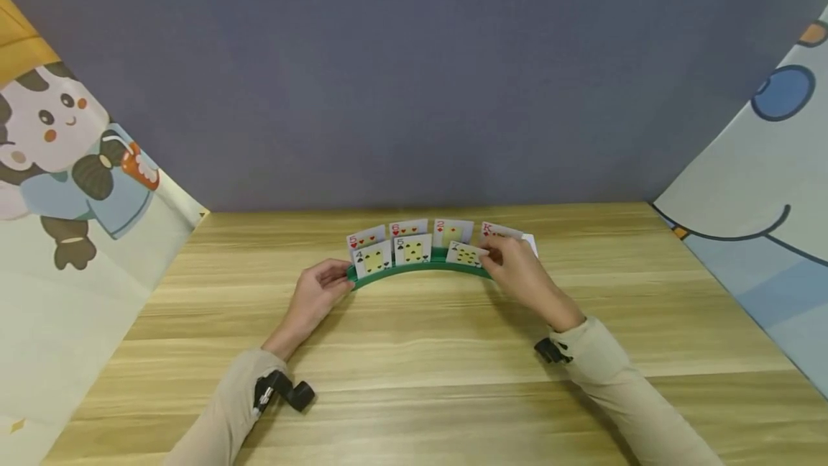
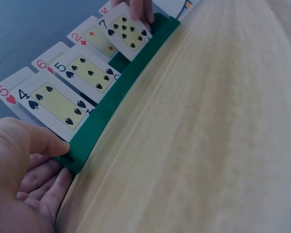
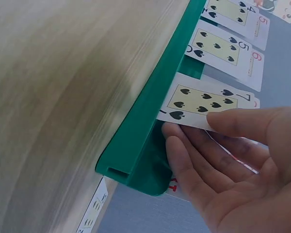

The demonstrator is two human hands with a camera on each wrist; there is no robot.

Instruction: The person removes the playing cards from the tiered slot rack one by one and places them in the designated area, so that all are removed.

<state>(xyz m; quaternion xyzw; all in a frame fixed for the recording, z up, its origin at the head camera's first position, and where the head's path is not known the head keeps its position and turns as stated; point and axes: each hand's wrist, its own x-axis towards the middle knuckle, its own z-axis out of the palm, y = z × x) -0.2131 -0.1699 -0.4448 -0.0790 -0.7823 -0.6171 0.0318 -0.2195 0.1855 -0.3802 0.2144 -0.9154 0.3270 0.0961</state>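
Note:
A curved green card holder (image 1: pixel 420 265) stands on the table with cards in two rows. My left hand (image 1: pixel 317 293) grips its left end, thumb by the four of spades (image 2: pixel 56 104). With my right hand (image 1: pixel 517 275) I pinch the seven of spades (image 3: pixel 199 103), which tilts at the front row, its lower edge at the holder. The five of spades (image 1: pixel 412 249) stands beside the four. Behind are the five of hearts (image 1: pixel 366 236), six of hearts (image 1: pixel 409 226), two of diamonds (image 1: pixel 452 231) and a red king (image 1: pixel 499 230), partly hidden by my right hand.
A white object (image 1: pixel 530 241) shows behind my right hand. Past the holder's right end, a card (image 3: pixel 93 209) is partly visible. The wooden table (image 1: pixel 414 380) meets a grey-blue panel (image 1: pixel 414 78) at the back, with cartoon-printed panels at both sides.

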